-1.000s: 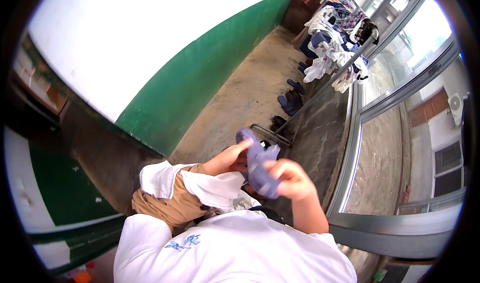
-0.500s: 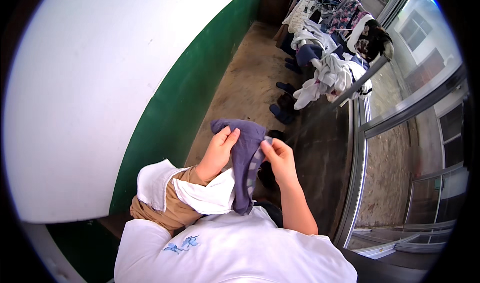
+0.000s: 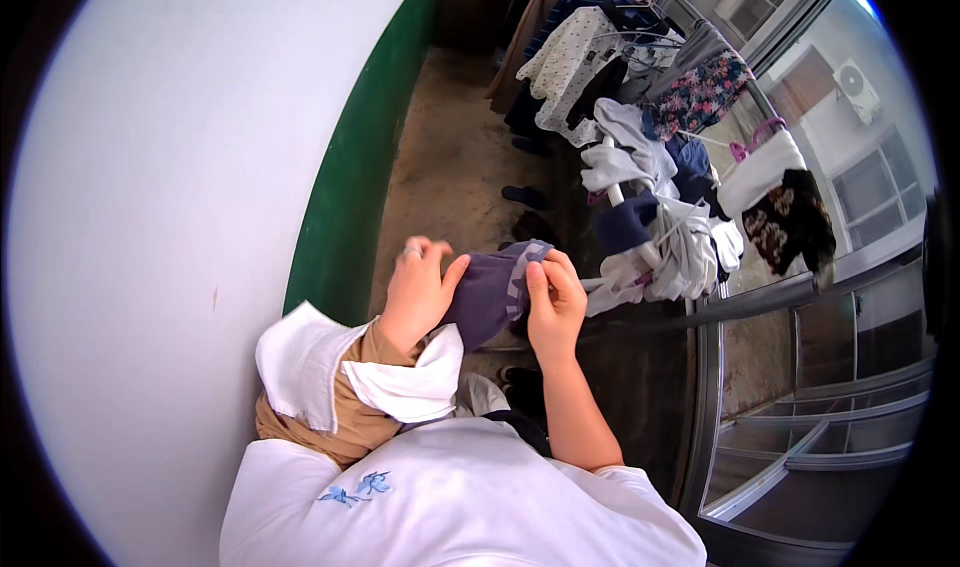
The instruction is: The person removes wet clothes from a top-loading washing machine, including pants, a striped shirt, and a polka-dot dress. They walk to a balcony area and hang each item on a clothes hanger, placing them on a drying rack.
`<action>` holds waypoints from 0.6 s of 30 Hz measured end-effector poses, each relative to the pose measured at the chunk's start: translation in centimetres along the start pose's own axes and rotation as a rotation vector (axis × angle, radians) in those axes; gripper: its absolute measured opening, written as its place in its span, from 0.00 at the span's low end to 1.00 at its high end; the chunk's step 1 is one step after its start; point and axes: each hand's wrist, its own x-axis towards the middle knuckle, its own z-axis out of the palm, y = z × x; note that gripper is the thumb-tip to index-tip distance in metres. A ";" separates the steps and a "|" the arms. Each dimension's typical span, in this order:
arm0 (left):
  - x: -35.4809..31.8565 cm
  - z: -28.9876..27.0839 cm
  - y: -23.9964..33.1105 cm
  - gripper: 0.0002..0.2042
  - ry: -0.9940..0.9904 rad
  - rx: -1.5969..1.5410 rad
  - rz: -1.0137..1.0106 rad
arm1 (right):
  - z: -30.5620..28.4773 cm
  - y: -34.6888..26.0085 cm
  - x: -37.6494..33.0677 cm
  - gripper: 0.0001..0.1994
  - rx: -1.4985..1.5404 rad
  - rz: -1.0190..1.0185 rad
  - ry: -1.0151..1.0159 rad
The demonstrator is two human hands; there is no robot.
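A pair of purple underpants [image 3: 485,287] with a pale patterned waistband is stretched out in front of my chest. My right hand [image 3: 556,302] pinches the waistband at its right end, thumb on the near side. At the other end, my left hand [image 3: 415,292] has its fingers apart, their tips slightly blurred, and only its thumb lies against the purple cloth. Over my left forearm hang a brown garment [image 3: 330,407] and white cloths [image 3: 415,379], bunched near the elbow.
A drying rack [image 3: 616,189] to the right is loaded with shirts, socks and other laundry. Dark slippers [image 3: 525,198] sit on the floor beside it. A white and green wall [image 3: 345,202] runs along the left; metal-framed windows [image 3: 720,417] line the right.
The underpants have turned from hanging lengthwise to spread sideways. My left fingers have come apart from the cloth. The view has swung, so the rack appears larger and nearer.
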 end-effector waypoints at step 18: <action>31.7 10.7 -4.9 0.16 -0.563 -0.973 -0.558 | 8.3 16.6 26.8 0.08 0.120 0.356 0.124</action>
